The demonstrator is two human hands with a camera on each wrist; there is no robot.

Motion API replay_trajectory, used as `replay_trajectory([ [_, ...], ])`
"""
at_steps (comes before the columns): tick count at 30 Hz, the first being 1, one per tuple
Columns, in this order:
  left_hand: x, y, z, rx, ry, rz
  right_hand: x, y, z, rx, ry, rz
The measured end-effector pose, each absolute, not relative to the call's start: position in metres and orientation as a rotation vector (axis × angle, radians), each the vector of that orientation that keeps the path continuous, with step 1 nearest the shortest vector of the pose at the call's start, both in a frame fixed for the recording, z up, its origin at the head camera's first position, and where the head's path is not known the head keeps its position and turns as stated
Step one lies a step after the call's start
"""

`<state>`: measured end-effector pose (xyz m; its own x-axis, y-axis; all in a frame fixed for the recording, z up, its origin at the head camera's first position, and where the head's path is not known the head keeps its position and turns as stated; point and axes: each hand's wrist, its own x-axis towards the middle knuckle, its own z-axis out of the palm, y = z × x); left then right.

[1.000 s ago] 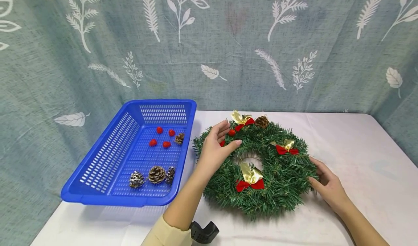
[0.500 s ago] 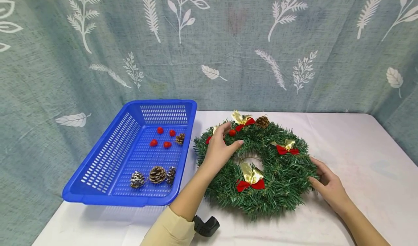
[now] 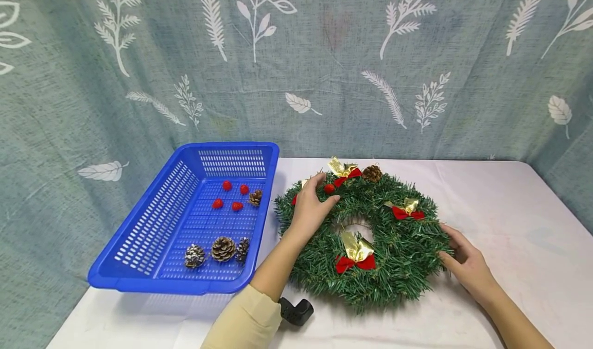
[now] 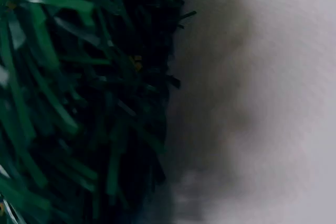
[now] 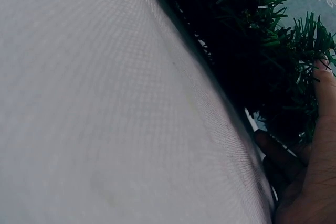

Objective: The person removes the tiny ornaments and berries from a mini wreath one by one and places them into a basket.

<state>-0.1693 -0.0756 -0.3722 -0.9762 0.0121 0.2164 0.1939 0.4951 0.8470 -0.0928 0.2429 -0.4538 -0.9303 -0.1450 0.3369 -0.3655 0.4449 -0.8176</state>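
A green wreath [image 3: 398, 256] lies on the white-covered table, trimmed with red-and-gold bows, among them a front bow [image 3: 355, 261]. A pine cone [image 3: 371, 173] and a red berry [image 3: 329, 188] sit along its back. Over its left part is my left hand [image 3: 309, 212], thumb and fingers apart, with nothing visible between them; behind the hand, a left bow [image 3: 294, 199] is mostly hidden. My right hand [image 3: 470, 264] holds the wreath's right edge. In the right wrist view the thumb [image 5: 324, 90] lies against the greenery and the other fingers reach underneath.
Left of the wreath stands a blue basket [image 3: 185, 285] with several red berries [image 3: 217, 203] and pine cones [image 3: 223, 248] inside. A patterned curtain [image 3: 296, 71] hangs behind the table. A black wrist device [image 3: 296, 312] shows beside the left sleeve [image 3: 247, 318].
My left hand has shifted slightly right over the wreath, uncovering part of the left bow. The thumb has drawn in a little. My right hand keeps its place at the edge.
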Motion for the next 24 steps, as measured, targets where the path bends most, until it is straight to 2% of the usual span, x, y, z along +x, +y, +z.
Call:
replay_trajectory([
  [11, -0.185, -0.082, -0.376, -0.076, -2.624, -1.597, -0.096, 0.240, -0.456, 0.484, -2.454, 1.512],
  [24, -0.192, -0.075, -0.382, -0.096, -2.729, -1.481, -0.094, 0.243, -0.458, 0.463, -2.449, 1.531],
])
